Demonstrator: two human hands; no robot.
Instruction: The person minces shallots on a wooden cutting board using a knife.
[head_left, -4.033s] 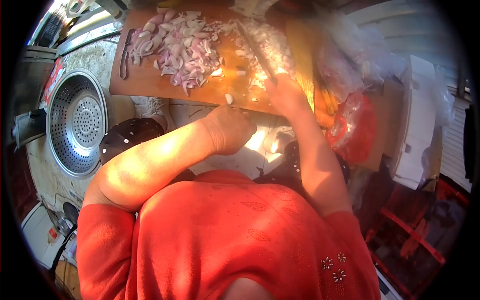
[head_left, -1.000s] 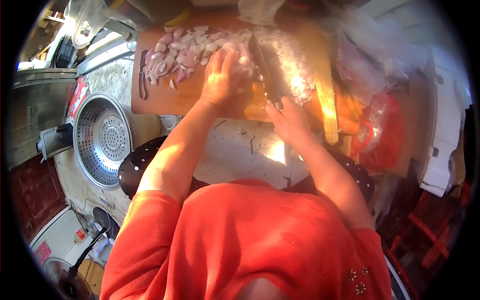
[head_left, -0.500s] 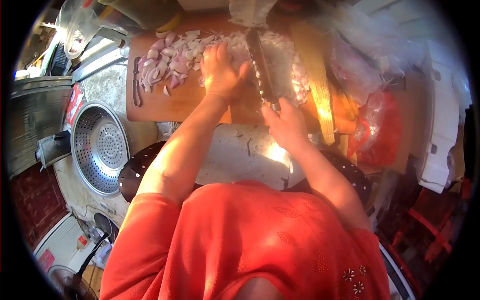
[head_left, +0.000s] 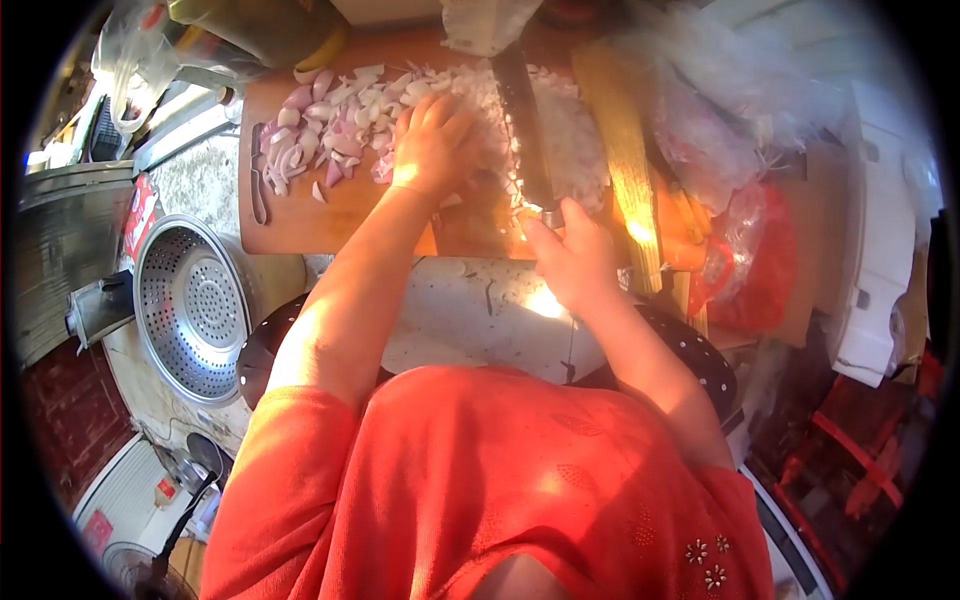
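My right hand (head_left: 580,258) is closed round the handle of a broad kitchen knife (head_left: 522,120), whose blade points away from me with chopped bits along its left edge. My left hand (head_left: 436,148) lies palm down with fingers stretched over a heap of cut onions (head_left: 345,125), to the left of the blade. Larger pinkish-white pieces spread to the left of that hand, and finer bits lie around the knife. Everything sits on a brown cutting board (head_left: 330,225). A peeler-like metal tool (head_left: 258,175) rests at the board's left edge.
A perforated metal colander (head_left: 192,310) stands left of the board. To the right are a wooden plank (head_left: 625,150), cloudy plastic bags (head_left: 735,120) and a red bag (head_left: 755,260). A white bag (head_left: 488,25) hangs over the board's far edge.
My left hand's thumb, spread toward the knife before, is now tucked in closer to the hand. The knife is still in my right hand, and the view has shifted slightly.
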